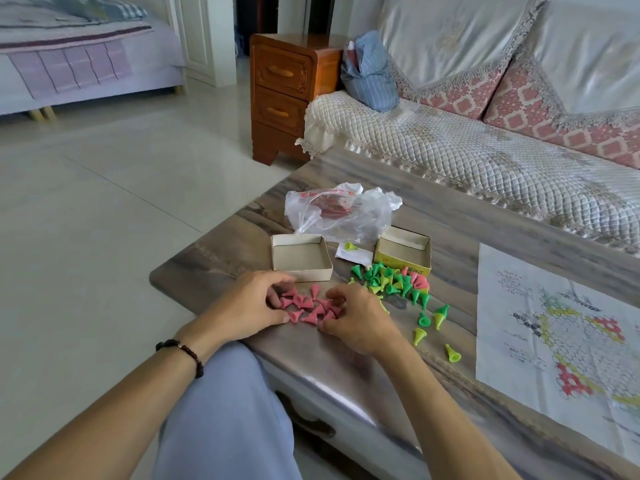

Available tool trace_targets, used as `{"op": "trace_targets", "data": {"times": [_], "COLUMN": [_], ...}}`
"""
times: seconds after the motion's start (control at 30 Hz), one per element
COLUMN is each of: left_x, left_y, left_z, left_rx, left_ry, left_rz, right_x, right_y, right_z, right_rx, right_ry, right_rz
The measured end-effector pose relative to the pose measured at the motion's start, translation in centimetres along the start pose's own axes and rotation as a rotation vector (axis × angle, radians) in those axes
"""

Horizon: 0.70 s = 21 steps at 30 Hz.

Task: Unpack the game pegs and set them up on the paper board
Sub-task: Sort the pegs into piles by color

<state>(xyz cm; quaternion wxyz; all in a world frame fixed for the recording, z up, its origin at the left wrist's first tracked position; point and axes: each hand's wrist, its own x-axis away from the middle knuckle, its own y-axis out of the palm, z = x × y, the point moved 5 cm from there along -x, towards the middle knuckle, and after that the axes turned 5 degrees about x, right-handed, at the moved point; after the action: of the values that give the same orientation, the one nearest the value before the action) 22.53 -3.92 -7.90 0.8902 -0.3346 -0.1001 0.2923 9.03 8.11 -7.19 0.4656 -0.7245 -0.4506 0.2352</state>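
1. Lower centre of the frame: both forearms reach up onto the coffee table (467, 216). A dark beaded bracelet (183, 351) sits on the left wrist.
2. The left hand (249, 306) rests on the table at centre, fingers curled loosely around the left side of a cluster of pink pegs (308, 308). The fingertips touch the outermost pegs; no single peg is visibly pinched.
3. The right hand (360, 320) rests just right of the same cluster, fingers curled down against the pegs on that side. It cannot be told whether a peg is held under the fingers.
4. The pink pegs lie on their sides between the two hands, on the bare tabletop.
5. Right of the right hand, a mixed heap of green and yellow pegs (394, 280) lies on the table, with a few pink ones at its far edge. Several loose pegs (420, 336) trail toward the lower right.
6. Right edge of the frame: the paper board (554, 341) lies flat, well apart from the pegs. No peg stands on it.
7. Above the hands: an open white box tray (301, 259) at centre and a yellow box (403, 256) to its right, with a small slip of paper (353, 254) between them.
8. Behind the boxes: a crumpled clear plastic bag (339, 214).
9. Upper right: a sofa (485, 143) with quilted cover. Upper centre: a wooden drawer cabinet (284, 91).
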Motion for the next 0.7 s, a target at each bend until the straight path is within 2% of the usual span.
{"op": "trace_targets", "data": {"times": [0.1,0.37,0.57,0.7], "left_x": [-0.3,0.0,-1.9,-3.6], "left_y": [0.1,-0.7,0.1,2.0], "left_z": [0.7,0.6,3.0,5.0], "left_rx": [-0.024,-0.026,-0.026,0.004], "left_ry": [0.027,-0.010,0.054,0.100], "left_rz": [-0.025,-0.045,0.001,0.058], "right_x": [-0.1,0.3,1.1,1.6], "right_y": [-0.2,-0.5,-3.0,-5.9], "right_z": [-1.0,0.6,3.3,7.5], "right_rx": [-0.007,-0.048,-0.082,-0.115], "right_ry": [-0.054,-0.043,-0.009,0.120], "right_rz": [0.015,0.040,0.221,0.365]}}
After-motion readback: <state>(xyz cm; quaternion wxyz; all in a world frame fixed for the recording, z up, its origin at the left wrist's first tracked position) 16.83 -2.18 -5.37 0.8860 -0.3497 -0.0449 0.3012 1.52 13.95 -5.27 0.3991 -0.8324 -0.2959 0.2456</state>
